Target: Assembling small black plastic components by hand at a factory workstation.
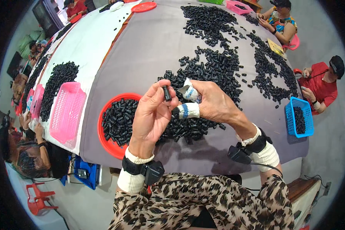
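Observation:
My left hand [153, 115], palm turned up, pinches a small black cylindrical piece [166, 93] upright between thumb and fingers. Close on its right is my right hand [214, 100]. White cloth covers with blue markings wrap two of its digits: a crumpled cover [189, 92] above and a striped knit cover [188, 110] below. Those two digits stand apart, and I see nothing held between them; the other fingers are mostly hidden. Both hands are above a large pile of similar black pieces [188, 130]. A round red tray [102, 130] full of them lies by my left wrist.
More black pieces [211, 23] spread across the grey-covered table [149, 42]. A pink basket [68, 113] stands at left, a blue basket [299, 128] at right. People sit around the table, including one in red [322, 82]. Straps with dark devices and cables circle my wrists.

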